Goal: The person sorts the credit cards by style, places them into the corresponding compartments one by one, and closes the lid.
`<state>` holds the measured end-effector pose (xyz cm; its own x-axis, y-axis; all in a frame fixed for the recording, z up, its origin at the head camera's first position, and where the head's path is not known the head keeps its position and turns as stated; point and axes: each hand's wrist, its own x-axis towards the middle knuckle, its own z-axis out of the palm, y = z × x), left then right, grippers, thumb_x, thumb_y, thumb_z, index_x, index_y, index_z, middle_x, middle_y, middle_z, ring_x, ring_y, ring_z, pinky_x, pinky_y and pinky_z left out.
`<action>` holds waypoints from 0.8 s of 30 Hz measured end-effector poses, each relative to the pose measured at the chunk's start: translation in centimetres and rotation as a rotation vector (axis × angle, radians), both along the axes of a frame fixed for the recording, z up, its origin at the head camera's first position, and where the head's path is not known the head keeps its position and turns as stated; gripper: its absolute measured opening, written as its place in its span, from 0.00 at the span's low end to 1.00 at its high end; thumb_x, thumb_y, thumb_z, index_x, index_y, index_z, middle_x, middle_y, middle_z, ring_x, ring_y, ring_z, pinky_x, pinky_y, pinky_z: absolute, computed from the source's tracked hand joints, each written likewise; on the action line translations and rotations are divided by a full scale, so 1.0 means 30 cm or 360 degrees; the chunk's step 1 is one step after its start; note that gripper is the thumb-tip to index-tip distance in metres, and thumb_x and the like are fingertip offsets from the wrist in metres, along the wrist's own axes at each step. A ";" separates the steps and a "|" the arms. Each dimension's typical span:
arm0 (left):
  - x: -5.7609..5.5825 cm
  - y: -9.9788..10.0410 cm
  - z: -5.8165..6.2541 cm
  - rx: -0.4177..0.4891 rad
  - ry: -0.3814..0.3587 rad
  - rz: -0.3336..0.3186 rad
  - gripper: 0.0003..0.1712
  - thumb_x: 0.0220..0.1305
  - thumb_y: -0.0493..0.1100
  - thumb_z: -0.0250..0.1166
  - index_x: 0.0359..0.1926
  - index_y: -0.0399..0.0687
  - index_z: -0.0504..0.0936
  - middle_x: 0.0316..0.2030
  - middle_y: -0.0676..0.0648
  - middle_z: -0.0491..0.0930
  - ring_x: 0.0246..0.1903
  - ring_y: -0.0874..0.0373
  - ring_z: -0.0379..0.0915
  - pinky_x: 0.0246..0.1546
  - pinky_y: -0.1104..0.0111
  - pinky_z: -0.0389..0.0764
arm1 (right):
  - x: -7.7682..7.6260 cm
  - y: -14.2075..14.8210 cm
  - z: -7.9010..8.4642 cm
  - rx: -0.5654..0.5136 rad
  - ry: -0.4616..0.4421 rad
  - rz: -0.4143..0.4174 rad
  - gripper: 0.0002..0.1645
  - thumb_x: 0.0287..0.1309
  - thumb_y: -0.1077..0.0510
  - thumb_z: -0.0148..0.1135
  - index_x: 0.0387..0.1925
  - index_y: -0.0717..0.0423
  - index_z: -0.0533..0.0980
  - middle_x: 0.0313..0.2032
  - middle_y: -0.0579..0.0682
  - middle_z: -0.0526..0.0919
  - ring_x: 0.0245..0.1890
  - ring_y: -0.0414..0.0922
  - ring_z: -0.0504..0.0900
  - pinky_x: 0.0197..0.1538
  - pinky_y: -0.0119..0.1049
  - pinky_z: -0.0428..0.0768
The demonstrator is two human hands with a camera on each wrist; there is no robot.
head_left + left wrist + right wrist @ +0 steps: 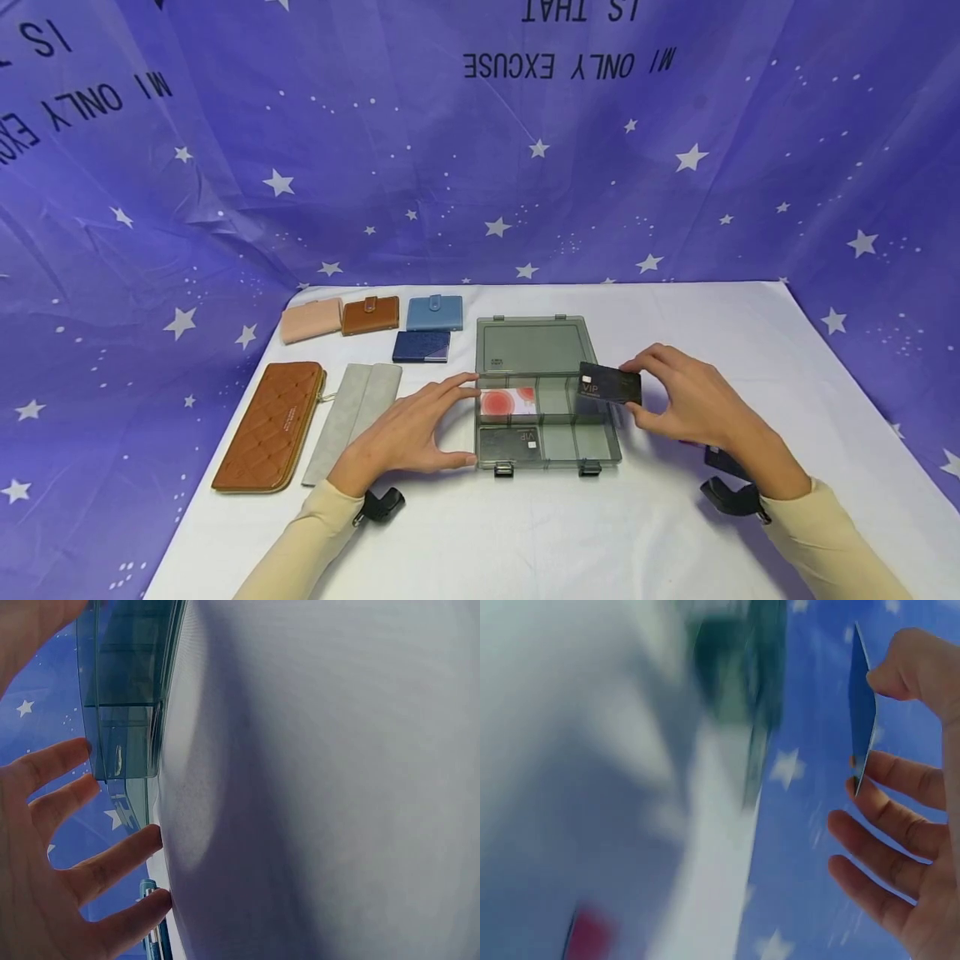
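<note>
A translucent grey-green divided box [557,442] stands on the white table with its lid laid back. My right hand [686,392] pinches a black VIP card [611,385] between thumb and fingertips, above the box's right side. The right wrist view shows that card nearly edge-on, with the lower fingers spread. At the box's left side, my left hand [412,425] has its fingers extended, fingertips right at the wall. Inside, a white card with red circles [506,402] lies in the back left compartment, and another black VIP card [508,444] in the front left one.
Left of the box are a brown quilted wallet [266,427], a grey wallet [348,417], and pink [312,321], brown [371,317], blue [435,313] and navy [422,347] card holders. Partly hidden beneath my right wrist lies a dark card [726,462]. A purple star-printed curtain [450,183] surrounds the table.
</note>
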<state>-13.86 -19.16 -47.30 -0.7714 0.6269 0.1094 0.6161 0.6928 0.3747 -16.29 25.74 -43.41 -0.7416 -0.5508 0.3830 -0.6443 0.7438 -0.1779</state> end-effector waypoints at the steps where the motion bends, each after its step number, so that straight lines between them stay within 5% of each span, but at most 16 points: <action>1: -0.001 0.000 0.000 0.0005 -0.0001 -0.0001 0.55 0.58 0.77 0.72 0.80 0.61 0.68 0.83 0.55 0.58 0.76 0.47 0.66 0.69 0.46 0.75 | 0.009 -0.030 0.006 0.0011 0.0015 0.0045 0.28 0.48 0.45 0.79 0.52 0.47 0.85 0.48 0.44 0.85 0.45 0.46 0.86 0.39 0.50 0.85; 11: 0.000 0.000 -0.001 -0.0001 -0.0002 0.0005 0.55 0.58 0.78 0.71 0.80 0.62 0.68 0.84 0.56 0.57 0.77 0.47 0.65 0.68 0.45 0.76 | 0.109 -0.267 -0.001 0.0130 0.0073 0.0415 0.30 0.48 0.40 0.79 0.52 0.47 0.85 0.47 0.42 0.81 0.45 0.42 0.83 0.44 0.44 0.85; 24: 0.001 0.000 0.001 0.0020 0.0047 -0.0007 0.55 0.57 0.78 0.72 0.79 0.59 0.70 0.83 0.55 0.60 0.74 0.46 0.69 0.66 0.46 0.78 | 0.135 -0.384 -0.015 0.0291 0.0101 0.0422 0.30 0.54 0.37 0.76 0.52 0.51 0.85 0.45 0.45 0.80 0.45 0.45 0.82 0.46 0.46 0.86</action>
<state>-13.83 -19.15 -47.25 -0.7649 0.6288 0.1397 0.6301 0.6854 0.3649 -12.23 14.21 -43.87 -0.5410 -0.7854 0.3007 -0.8253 0.5646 -0.0102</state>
